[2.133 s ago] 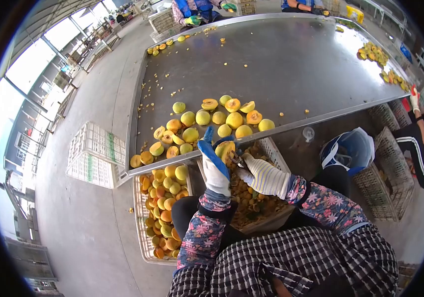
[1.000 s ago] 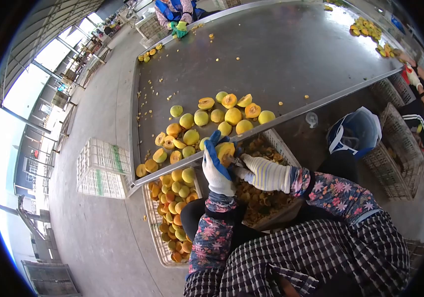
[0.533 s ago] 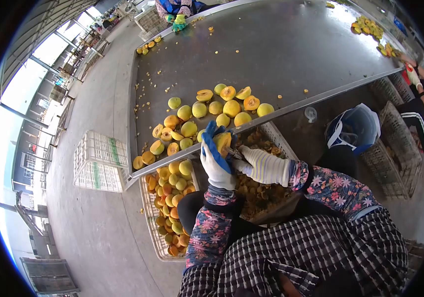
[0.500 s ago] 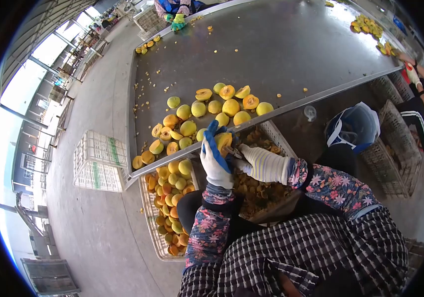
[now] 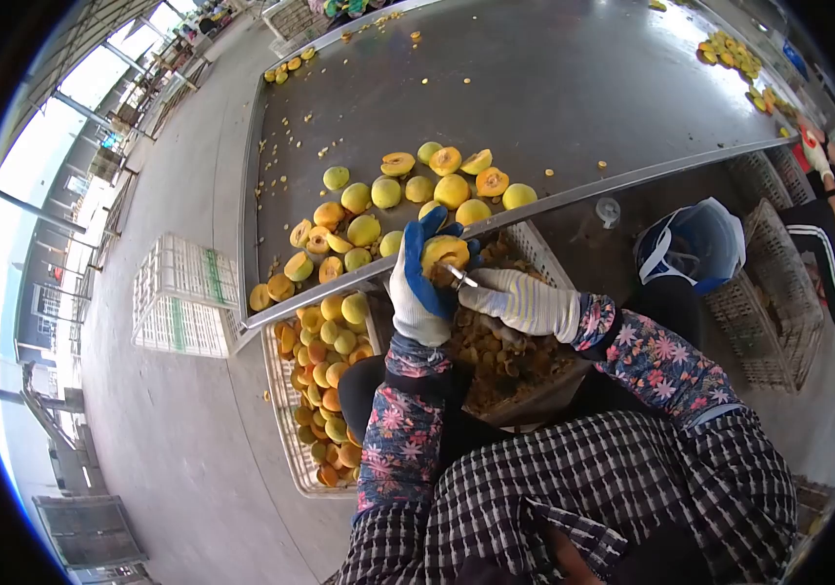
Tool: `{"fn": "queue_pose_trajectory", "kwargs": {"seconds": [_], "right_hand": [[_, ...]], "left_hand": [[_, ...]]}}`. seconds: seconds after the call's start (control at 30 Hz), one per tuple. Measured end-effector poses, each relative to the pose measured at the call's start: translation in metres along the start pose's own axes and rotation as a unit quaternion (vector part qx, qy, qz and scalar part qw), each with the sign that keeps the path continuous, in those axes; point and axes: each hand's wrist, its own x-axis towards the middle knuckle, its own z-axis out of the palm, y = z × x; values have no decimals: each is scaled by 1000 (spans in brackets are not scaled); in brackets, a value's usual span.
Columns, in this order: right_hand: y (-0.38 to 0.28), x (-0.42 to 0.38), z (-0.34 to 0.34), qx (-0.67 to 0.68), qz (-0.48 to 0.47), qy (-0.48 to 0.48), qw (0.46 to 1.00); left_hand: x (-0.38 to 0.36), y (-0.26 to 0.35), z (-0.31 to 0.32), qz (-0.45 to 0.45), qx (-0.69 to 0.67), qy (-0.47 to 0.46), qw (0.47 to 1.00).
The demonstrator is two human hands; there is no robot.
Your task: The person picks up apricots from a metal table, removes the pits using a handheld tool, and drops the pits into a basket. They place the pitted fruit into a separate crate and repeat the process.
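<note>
My left hand (image 5: 419, 292), in a white glove with blue-coated fingers, is closed around a halved yellow peach (image 5: 444, 252), its cut face towards me. My right hand (image 5: 527, 302), in a striped knit glove, grips a small metal pitting knife (image 5: 460, 277). The knife's tip is at the brown pit cavity of the peach half; its handle is hidden in the glove. Both hands are in front of the table edge, above a crate of brown scraps (image 5: 510, 375). Whole and halved peaches (image 5: 385, 192) lie on the metal table (image 5: 554, 88) just beyond.
A crate full of peach halves (image 5: 325, 380) stands below left of my hands. An overturned white crate (image 5: 183, 297) is on the floor further left. To the right are a blue bucket (image 5: 693, 244) and another crate (image 5: 774, 302). A co-worker's gloved hand (image 5: 813, 151) is at the far right.
The peach half has turned so its cut face and cavity show more, with the knife tip now at the cavity. My view has shifted slightly. The far co-worker's gloves are mostly out of frame.
</note>
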Motion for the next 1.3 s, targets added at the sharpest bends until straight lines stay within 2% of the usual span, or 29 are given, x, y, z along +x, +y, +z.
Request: {"fn": "queue_pose_trajectory", "kwargs": {"seconds": [0.03,0.1,0.13,0.27,0.33,0.43,0.47,0.5,0.53,0.57,0.63,0.67,0.7,0.73,0.77,0.8,0.83,0.9,0.93,1.03,1.07,1.1,1.17,1.23,1.3], "right_hand": [[6,3,2,-56,-45,23,997],[17,7,6,-164,-135,70,975],[15,6,5,-161,-110,52,979],[37,17,8,-279,-271,111,914],[41,19,10,-306,-320,130,887],[35,15,6,-182,-239,24,954],[22,7,6,-165,-128,-32,977],[4,-5,3,-149,-16,-87,985],[-7,-12,-1,-130,96,-139,977],[-2,-11,-6,-214,33,-120,969],[27,-1,-18,-372,-96,-78,920],[45,2,-25,-439,-123,-72,887],[47,-1,-23,-468,-91,-72,876],[47,-4,-19,-496,-59,-71,864],[44,-7,-17,-522,-28,-70,849],[34,-11,-14,-545,20,-83,834],[37,-10,-13,-551,19,-81,830],[45,-8,-15,-566,20,-71,821],[45,-8,-15,-573,8,-61,817],[15,-12,-6,-555,64,-54,827],[14,-10,-6,-559,61,-55,825],[15,-8,-7,-563,57,-55,823],[17,-6,-8,-569,48,-52,819],[18,-5,-9,-574,34,-46,817],[26,-3,-13,-572,17,-34,820]], "left_hand": [[0,-1,-2,12,34,-12,999],[1,-1,-2,-54,-51,32,997],[2,0,-3,-84,-97,49,991],[7,-7,-13,-142,-263,64,952],[8,-8,-18,-158,-260,63,950],[9,-6,-34,-216,-337,11,916],[10,4,-39,-240,-374,-16,896],[8,17,-46,-197,-279,-23,939],[4,35,-45,-121,-231,57,964],[-2,50,-50,-44,-178,137,973],[-16,88,-90,26,-20,212,977],[-30,105,-113,24,86,216,972],[-43,123,-138,22,190,219,957],[-42,120,-201,42,248,228,940],[-39,111,-250,61,306,237,920],[-50,126,-227,-26,422,270,865],[-48,119,-255,13,664,248,706],[-27,111,-234,25,502,210,839],[-18,119,-182,-16,464,182,867],[34,92,-131,-55,610,82,786],[50,80,-115,-65,610,62,787],[67,68,-103,-81,678,37,729],[100,35,-97,-139,705,1,695],[118,-6,-104,-197,757,19,623],[114,-3,-77,-272,761,70,585]]}}
